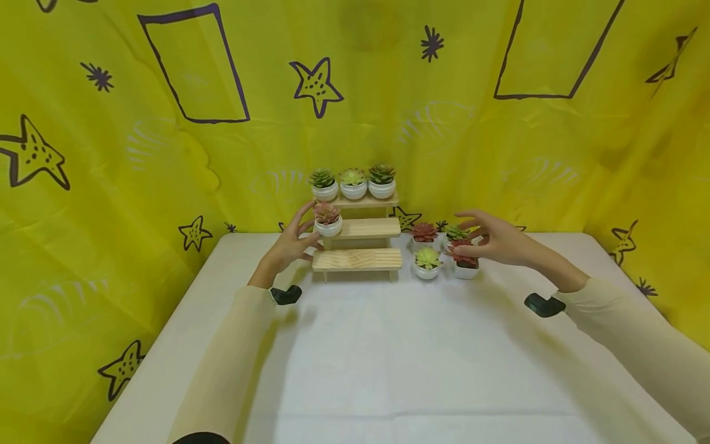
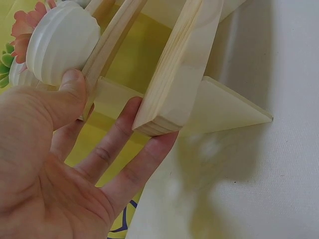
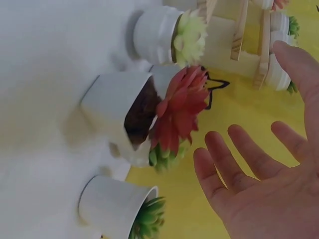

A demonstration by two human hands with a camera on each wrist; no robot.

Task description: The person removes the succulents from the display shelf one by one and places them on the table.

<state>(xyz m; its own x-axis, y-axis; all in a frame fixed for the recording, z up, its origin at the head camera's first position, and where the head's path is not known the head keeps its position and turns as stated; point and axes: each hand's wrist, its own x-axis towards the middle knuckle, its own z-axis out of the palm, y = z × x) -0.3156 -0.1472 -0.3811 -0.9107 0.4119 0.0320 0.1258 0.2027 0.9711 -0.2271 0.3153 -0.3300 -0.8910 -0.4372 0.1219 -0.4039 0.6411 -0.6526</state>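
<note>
White rounded pot with a pink succulent in it sits at the left end of the middle step of a three-step wooden stand. Three more white pots line the top step, holding a dark green plant, a pale green plant and another dark green one. On the worktop, right of the stand, a round pot holds a yellow-green rosette; beside it stands a square pot with a red succulent, and behind them are pots with red and green plants.

The left hand is not clenched: its fingers are extended, and the left wrist view shows the thumb at the pink plant's pot and fingertips against the end of the lowest step. That view also shows a pale triangular support beneath this step.

The right hand looks, from the head, to overlap the red succulent; the right wrist view shows it empty, fingers spread, apart from the leaves. Only there do the square pot's dark brown filling and a cylindrical pot with green leaves show plainly.
</note>
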